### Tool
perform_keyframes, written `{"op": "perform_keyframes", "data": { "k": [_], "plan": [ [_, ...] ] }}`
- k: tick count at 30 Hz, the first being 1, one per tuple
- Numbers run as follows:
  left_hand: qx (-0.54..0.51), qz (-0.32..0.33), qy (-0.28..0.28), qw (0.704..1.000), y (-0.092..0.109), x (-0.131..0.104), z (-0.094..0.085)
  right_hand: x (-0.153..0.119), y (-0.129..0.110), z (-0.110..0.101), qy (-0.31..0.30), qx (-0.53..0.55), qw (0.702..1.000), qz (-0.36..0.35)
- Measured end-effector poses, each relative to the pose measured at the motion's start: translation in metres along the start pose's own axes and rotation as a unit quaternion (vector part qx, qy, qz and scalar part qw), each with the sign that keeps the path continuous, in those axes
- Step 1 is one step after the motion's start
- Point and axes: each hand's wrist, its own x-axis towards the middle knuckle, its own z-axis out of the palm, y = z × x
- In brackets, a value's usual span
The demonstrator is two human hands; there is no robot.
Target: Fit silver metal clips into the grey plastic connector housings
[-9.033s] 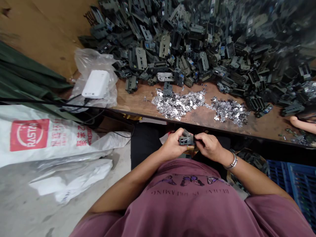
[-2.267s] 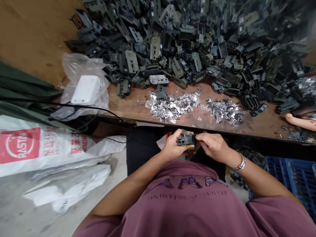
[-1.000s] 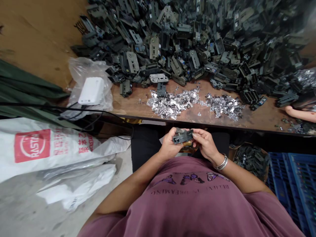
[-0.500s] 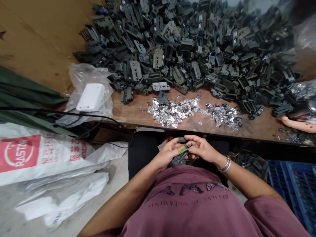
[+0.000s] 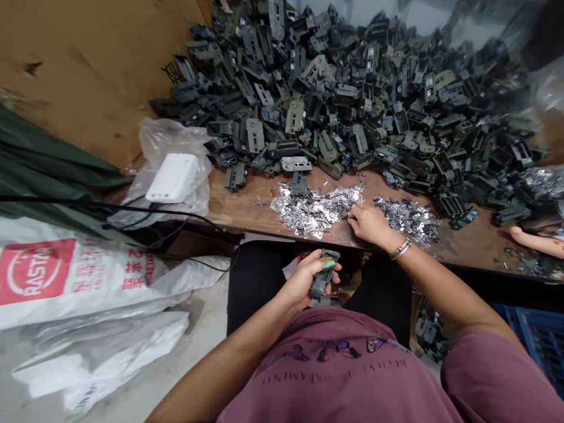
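Above my lap, my left hand (image 5: 308,278) is wrapped round a dark grey plastic housing (image 5: 325,276), with a green and tan covering on the thumb. My right hand (image 5: 366,224) rests at the right edge of a pile of small shiny metal pieces (image 5: 304,211) on the wooden table (image 5: 229,202). Its fingers are bent together, and whatever is between the fingertips is too small to make out. A second pile of shiny pieces (image 5: 409,218) lies just right of that hand.
Behind the metal pieces rises a large heap of grey housings (image 5: 343,111). A white box (image 5: 173,178) sits on clear plastic at the left, with black cables nearby. Another person's finger (image 5: 535,241) shows at the right. A blue crate (image 5: 541,335) stands low right.
My right hand has left the housing and moved up and forward to the shiny pieces on the table. My left hand still holds the housing, now turned more upright. The view has shifted slightly.
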Motion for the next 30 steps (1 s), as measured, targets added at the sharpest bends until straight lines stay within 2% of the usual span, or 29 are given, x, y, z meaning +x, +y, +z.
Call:
{"op": "perform_keyframes", "data": {
  "k": [5, 10, 14, 18, 21, 25, 30],
  "plan": [
    [0.002, 0.006, 0.016, 1.000, -0.003, 0.003, -0.008, -0.022, 0.010, -0.001, -0.029, 0.036, 0.999, 0.014],
    [0.018, -0.006, 0.016, 1.000, -0.004, 0.004, 0.003, -0.017, 0.010, 0.006, 0.045, 0.069, 0.997, 0.013],
    [0.037, -0.001, 0.021, 0.999, -0.003, 0.002, 0.009, -0.012, 0.002, 0.006, 0.054, 0.035, 0.998, -0.006],
    [0.055, 0.004, 0.033, 0.998, -0.002, 0.000, 0.011, -0.019, -0.006, 0.006, 0.082, 0.055, 0.995, 0.018],
    [0.065, 0.000, 0.031, 0.997, -0.004, 0.000, 0.013, -0.020, -0.008, 0.007, 0.049, 0.071, 0.996, 0.013],
    [0.082, 0.001, 0.023, 0.996, -0.005, 0.000, 0.014, -0.015, 0.001, 0.006, -0.005, 0.107, 0.994, 0.016],
    [0.088, 0.013, 0.037, 0.995, -0.002, 0.000, 0.010, -0.020, 0.009, 0.002, 0.025, 0.101, 0.995, 0.013]
  ]
}}
